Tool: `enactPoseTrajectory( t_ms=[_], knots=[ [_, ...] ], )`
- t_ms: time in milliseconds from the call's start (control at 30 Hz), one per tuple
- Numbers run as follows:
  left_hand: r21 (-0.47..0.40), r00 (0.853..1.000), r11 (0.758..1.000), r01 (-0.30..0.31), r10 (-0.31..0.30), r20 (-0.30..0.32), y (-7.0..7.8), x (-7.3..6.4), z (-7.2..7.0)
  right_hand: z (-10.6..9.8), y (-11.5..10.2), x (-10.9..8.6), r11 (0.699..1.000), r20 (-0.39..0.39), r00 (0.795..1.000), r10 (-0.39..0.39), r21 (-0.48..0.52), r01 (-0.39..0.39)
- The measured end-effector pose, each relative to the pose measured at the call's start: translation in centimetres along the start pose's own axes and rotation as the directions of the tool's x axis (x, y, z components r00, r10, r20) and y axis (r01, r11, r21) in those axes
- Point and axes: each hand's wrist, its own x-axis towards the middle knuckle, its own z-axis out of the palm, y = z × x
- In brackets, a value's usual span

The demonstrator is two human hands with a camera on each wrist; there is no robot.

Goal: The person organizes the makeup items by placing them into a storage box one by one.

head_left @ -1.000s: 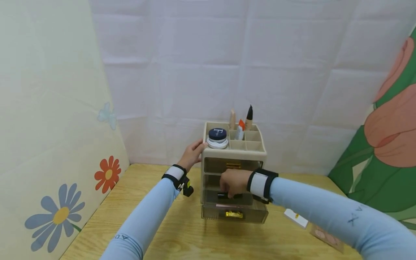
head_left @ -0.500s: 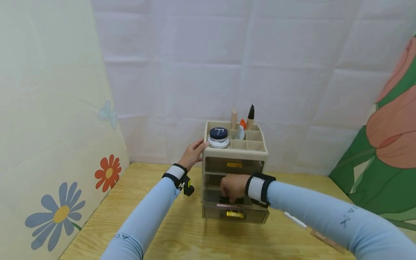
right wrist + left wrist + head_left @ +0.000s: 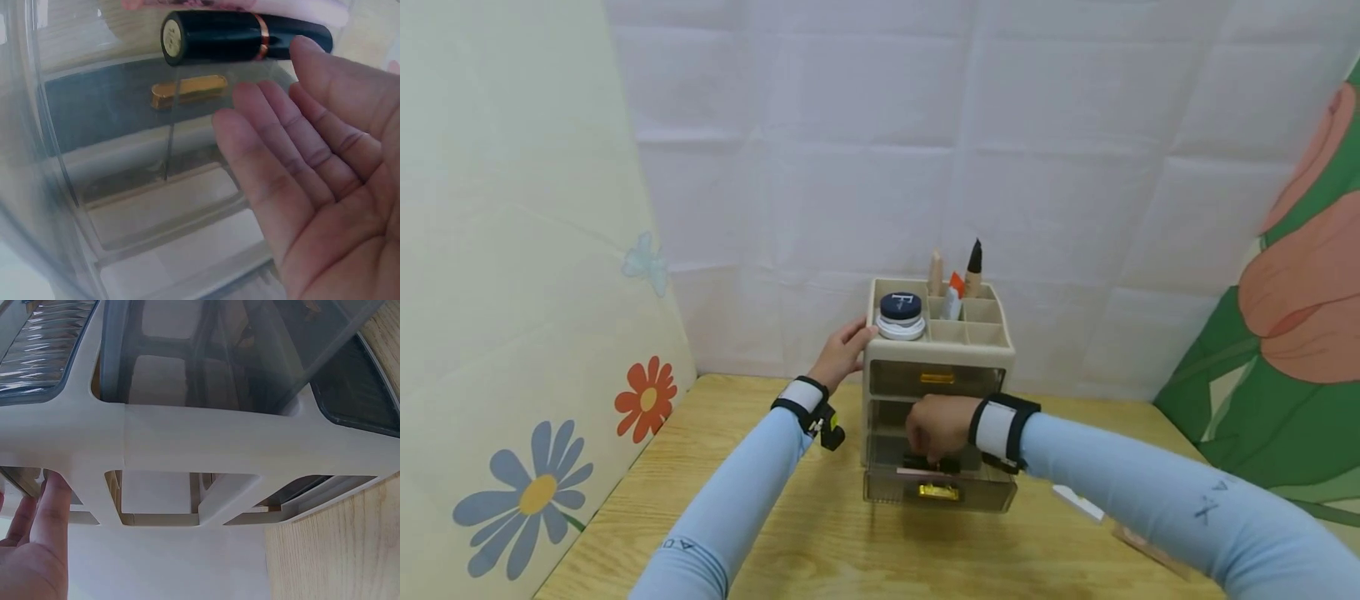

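Observation:
A beige makeup organizer (image 3: pixel 940 354) stands on the table, its lower smoky clear drawer (image 3: pixel 970 496) pulled out. My left hand (image 3: pixel 841 354) rests against the organizer's upper left side; in the left wrist view its fingers (image 3: pixel 51 519) extend to a side opening. My right hand (image 3: pixel 942 425) reaches down into the drawer. The right wrist view shows its fingers spread apart, with a black lipstick (image 3: pixel 219 39) lying just beyond them. The thumb tip overlaps the lipstick's end there. A pink slender item (image 3: pixel 300 9) lies alongside the lipstick.
On the organizer's top sit a dark-lidded jar (image 3: pixel 901 307) on a white round case (image 3: pixel 901 329), an orange-capped tube (image 3: pixel 953 298) and a black-tipped bottle (image 3: pixel 973 271). A white box (image 3: pixel 1078 503) and a pinkish flat item (image 3: pixel 1150 550) lie right, partly behind my forearm.
My right hand has lowered the lipstick into the drawer and let go of it; its fingers are now apart. My left hand stays at the organizer's side.

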Motion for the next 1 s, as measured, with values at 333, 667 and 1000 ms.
enactPoseTrajectory(
  t_ms=[333, 667, 1000],
  knots=[
    [0.002, 1.000, 1.000, 0.013, -0.013, 0.003, 0.0, -0.1, 0.0, -2.9, -0.2, -2.5, 0.996, -0.010, 1.000, 0.023, 0.088, -0.022],
    [0.018, 1.000, 1.000, 0.016, -0.017, 0.012, 0.5, -0.2, -0.3, -6.1, 1.2, -8.2, 0.993, -0.125, 0.992, -0.030, 0.108, 0.044],
    [-0.001, 1.000, 1.000, 0.012, -0.012, 0.022, 0.4, -0.5, -0.9, -5.9, 5.9, -12.3, 0.977, -0.220, 0.974, 0.056, 0.213, -0.008]
  ],
)
